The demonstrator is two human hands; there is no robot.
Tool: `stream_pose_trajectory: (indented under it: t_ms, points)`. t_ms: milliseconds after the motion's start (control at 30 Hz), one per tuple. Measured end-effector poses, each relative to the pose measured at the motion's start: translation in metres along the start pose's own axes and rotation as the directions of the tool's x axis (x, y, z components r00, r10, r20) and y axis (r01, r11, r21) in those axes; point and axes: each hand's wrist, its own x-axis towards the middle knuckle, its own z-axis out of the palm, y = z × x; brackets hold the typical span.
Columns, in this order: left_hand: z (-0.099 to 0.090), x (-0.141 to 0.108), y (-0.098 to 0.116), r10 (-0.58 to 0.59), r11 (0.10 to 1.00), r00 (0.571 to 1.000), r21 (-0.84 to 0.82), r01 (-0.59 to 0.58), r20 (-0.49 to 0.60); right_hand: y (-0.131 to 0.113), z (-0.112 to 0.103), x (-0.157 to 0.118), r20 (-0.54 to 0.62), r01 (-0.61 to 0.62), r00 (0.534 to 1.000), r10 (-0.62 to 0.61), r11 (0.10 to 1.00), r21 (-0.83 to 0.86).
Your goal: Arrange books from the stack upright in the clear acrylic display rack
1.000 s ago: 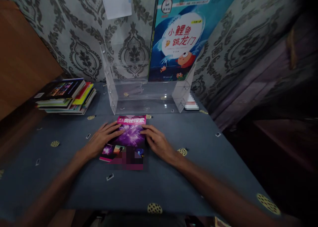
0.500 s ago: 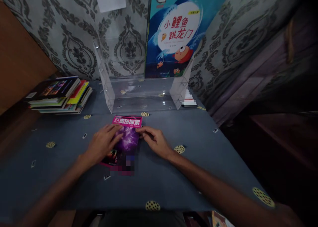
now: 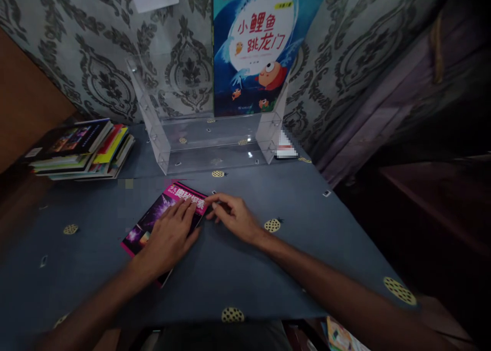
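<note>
Book (image 3: 157,208) now slanted, partly under hands (image 3: 171,234)

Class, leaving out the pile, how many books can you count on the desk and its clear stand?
2: the pink-edged book under the left hand, and the blue fish book upright in the clear stand. More may hide behind the blue one.

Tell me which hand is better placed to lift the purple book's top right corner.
Probably the right hand: its fingertips are right there, while the left hand lies across the purple book.
</note>
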Motion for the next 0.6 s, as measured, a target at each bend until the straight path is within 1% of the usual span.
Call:
stream_pose_trajectory:
  t_ms: [67, 133, 267, 533, 600]
  points:
    - [0.001, 0.0, 0.002, -0.013, 1.0, 1.0, -0.005, 0.013, -0.015, 0.003, -0.004, 0.003, -0.094, 0.007, 0.996, -0.01, 0.999, -0.035]
    - [0.001, 0.0, 0.005, -0.032, 0.999, 0.999, -0.001, 0.032, -0.02, 0.006, -0.006, 0.004, -0.141, 0.031, 0.989, -0.043, 0.996, -0.082]
    - [0.0, 0.002, 0.008, -0.052, 0.999, 0.998, 0.002, 0.052, -0.027, 0.009, -0.007, 0.005, -0.131, 0.038, 0.99, -0.053, 0.993, -0.116]
    - [-0.009, 0.007, 0.014, -0.115, 0.992, 0.993, -0.053, 0.114, -0.011, 0.007, -0.006, 0.004, -0.126, 0.039, 0.99, -0.055, 0.991, -0.127]
    - [-0.01, 0.007, 0.014, -0.131, 0.987, 0.991, -0.091, 0.129, -0.016, 0.005, -0.006, 0.004, -0.126, 0.046, 0.99, -0.065, 0.987, -0.151]
